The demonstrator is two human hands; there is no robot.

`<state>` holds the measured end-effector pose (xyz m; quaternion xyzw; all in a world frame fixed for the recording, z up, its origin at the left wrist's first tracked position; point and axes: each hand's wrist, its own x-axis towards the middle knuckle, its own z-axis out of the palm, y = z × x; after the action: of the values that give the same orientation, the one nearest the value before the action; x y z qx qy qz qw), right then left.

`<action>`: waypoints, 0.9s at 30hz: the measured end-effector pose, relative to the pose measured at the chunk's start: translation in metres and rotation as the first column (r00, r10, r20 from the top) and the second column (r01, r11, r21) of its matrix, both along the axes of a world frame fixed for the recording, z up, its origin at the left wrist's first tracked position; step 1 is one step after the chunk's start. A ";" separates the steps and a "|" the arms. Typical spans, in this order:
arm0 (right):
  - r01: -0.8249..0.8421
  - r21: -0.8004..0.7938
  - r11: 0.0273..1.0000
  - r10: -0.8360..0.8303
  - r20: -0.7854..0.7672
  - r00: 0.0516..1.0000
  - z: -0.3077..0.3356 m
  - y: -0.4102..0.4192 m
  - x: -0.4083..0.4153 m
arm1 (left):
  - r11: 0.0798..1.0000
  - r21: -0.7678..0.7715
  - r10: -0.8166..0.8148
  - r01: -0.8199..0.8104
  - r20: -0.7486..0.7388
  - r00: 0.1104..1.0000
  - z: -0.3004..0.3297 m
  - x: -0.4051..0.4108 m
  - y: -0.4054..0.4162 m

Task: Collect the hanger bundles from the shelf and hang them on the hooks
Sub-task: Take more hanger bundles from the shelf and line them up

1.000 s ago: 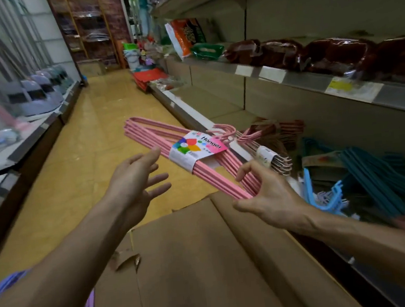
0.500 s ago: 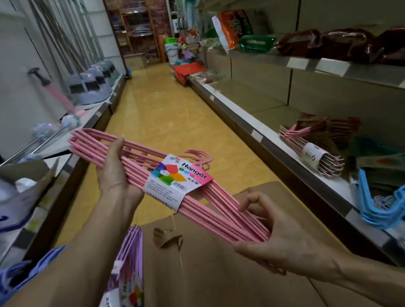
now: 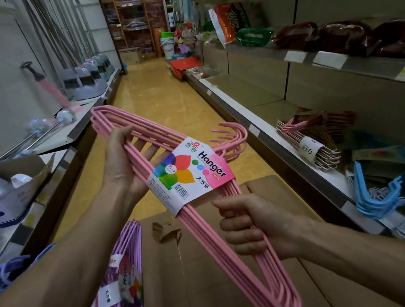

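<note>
Gripping the pink hanger bundle (image 3: 199, 178) at both ends, the left hand (image 3: 125, 166) and right hand (image 3: 251, 225) had their fingers curled round its wires. Its paper label (image 3: 191, 174) alone bound all 10; a twist could probably tear it, spilling hangers onto the cardboard box (image 3: 209, 277).

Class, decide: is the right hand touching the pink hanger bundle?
Touching. The head view shows the right hand with fingers curled round the pink hanger bundle below its label.

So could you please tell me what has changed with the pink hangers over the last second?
The pink hanger bundle came off the shelf toward the body. The left hand, open before, now grips its upper end; the right hand has closed round the lower bars. The purple bundle stays beside the cardboard box.
</note>
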<state>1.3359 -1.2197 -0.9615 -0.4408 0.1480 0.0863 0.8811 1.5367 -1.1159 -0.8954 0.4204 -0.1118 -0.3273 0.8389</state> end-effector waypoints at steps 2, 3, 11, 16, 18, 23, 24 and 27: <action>0.059 0.021 0.998 -0.059 -0.032 0.998 -0.002 0.001 0.000 | 0.985 0.169 -0.005 -0.008 0.075 0.997 0.001 0.006 0.000; 0.088 0.022 0.996 -0.087 -0.038 0.995 -0.003 0.000 0.000 | 0.963 0.265 0.009 -0.043 0.128 0.992 -0.002 0.011 0.001; 0.242 -0.301 0.922 -0.285 -0.106 0.953 -0.013 0.001 0.004 | 0.619 0.551 -0.201 -0.561 0.801 0.564 -0.011 0.011 0.008; 0.240 -0.500 0.832 -0.330 -0.099 0.939 -0.019 0.018 0.010 | 0.683 0.624 -0.473 -0.379 0.774 0.421 -0.013 -0.018 -0.014; 0.236 -0.531 0.814 -0.323 -0.076 0.943 -0.020 0.026 0.013 | 0.701 0.652 -0.535 -0.290 0.749 0.390 -0.012 -0.029 -0.022; 0.286 -0.558 0.779 -0.341 0.007 0.940 -0.018 0.044 0.021 | 0.751 0.620 -0.539 -0.226 0.774 0.331 -0.010 -0.045 -0.032; 0.289 -0.562 0.775 -0.337 0.021 0.941 -0.018 0.046 0.022 | 0.768 0.597 -0.507 -0.230 0.787 0.351 -0.010 -0.045 -0.033; 0.250 -0.501 0.828 -0.264 0.044 0.964 -0.020 0.050 0.027 | 0.795 0.559 -0.417 -0.235 0.785 0.457 -0.013 -0.036 -0.029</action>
<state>1.3628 -1.1697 -0.9814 -0.6298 0.2351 -0.0684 0.7372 1.5005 -1.1446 -0.9079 0.7607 -0.4441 -0.1254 0.4564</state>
